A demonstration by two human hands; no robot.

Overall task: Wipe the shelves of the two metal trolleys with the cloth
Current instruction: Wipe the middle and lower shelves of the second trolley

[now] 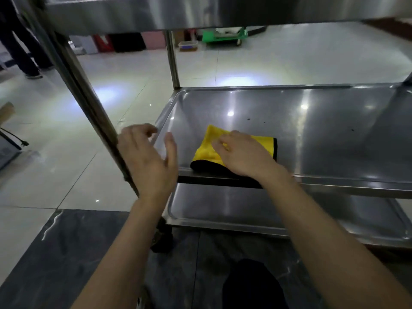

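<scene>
Right hand (243, 155) on cloth (206, 150), grip unclear; left hand (149, 159) hovers, fingers apart. Cloth at the near lip of the shelf (312, 141) could slide off.

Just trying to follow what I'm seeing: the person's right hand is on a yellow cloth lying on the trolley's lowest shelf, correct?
Not quite. The right hand does rest on the yellow cloth, but the cloth lies on the middle shelf, not the lowest one. The lowest shelf sits beneath it. The head view shows this.
</scene>
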